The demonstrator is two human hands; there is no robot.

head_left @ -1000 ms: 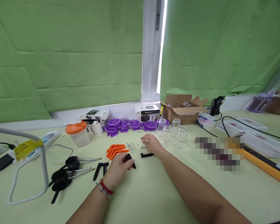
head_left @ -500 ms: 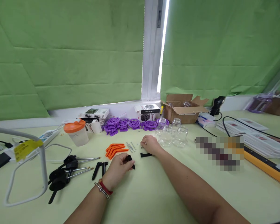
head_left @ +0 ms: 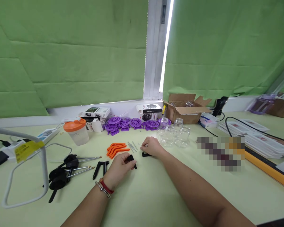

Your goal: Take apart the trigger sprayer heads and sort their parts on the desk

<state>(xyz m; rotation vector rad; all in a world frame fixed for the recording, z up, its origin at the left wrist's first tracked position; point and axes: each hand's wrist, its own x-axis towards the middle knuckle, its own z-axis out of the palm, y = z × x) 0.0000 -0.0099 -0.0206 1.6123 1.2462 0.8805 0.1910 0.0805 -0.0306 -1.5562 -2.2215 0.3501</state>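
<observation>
My left hand (head_left: 119, 168), with a red band and a metal bracelet at the wrist, is closed around a small black plastic part (head_left: 132, 160) just above the pale green table (head_left: 146, 198). My right hand (head_left: 151, 146) rests farther out with its fingers pinched together over small metal bits I cannot make out. A short black bar (head_left: 145, 154) lies right under its wrist. Thin metal pins (head_left: 133, 146) and a stack of orange plastic levers (head_left: 115, 148) lie just left of that hand.
Clear glass jars (head_left: 174, 135) stand right of my right hand. Purple gear-like parts (head_left: 130, 123), small boxes and an open cardboard box (head_left: 186, 111) line the back. An orange-lidded cup (head_left: 76, 131), black tools (head_left: 66, 171) and a white wire frame (head_left: 21, 170) lie left.
My right hand's fingers have drawn together into a pinch over the small metal bits. The left hand keeps hold of the black part. The view has shifted slightly.
</observation>
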